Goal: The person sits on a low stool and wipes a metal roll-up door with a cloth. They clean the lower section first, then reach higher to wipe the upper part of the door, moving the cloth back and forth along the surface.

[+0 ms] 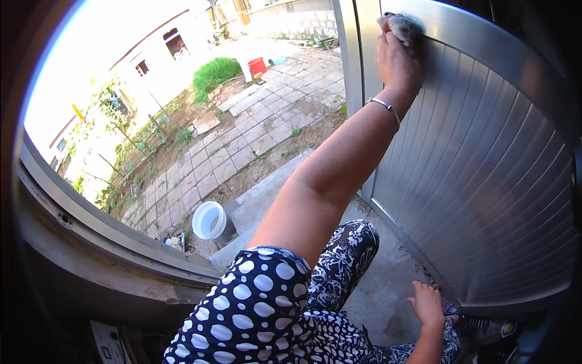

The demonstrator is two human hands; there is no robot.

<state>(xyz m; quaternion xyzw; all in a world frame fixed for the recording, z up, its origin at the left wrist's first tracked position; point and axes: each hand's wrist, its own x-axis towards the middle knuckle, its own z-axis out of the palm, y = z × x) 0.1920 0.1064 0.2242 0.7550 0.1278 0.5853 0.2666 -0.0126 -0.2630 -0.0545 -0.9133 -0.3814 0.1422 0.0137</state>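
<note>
A person is crouching in a doorway beside a ribbed silver metal door point(485, 158). One hand point(397, 57), wearing a thin bracelet point(386, 107) at the wrist, is reaching up and pressing a grey cloth point(401, 25) against the door's upper panel; its fingers are curled together on the cloth, which is bunching just above the knuckles. The other hand point(427, 303) is resting low near the door's bottom edge, fingers slightly apart, holding nothing. Well away from both hands, a white bucket point(210, 220) is standing outside by a concrete step point(267, 191), beyond it a paved yard point(260, 115).
</note>
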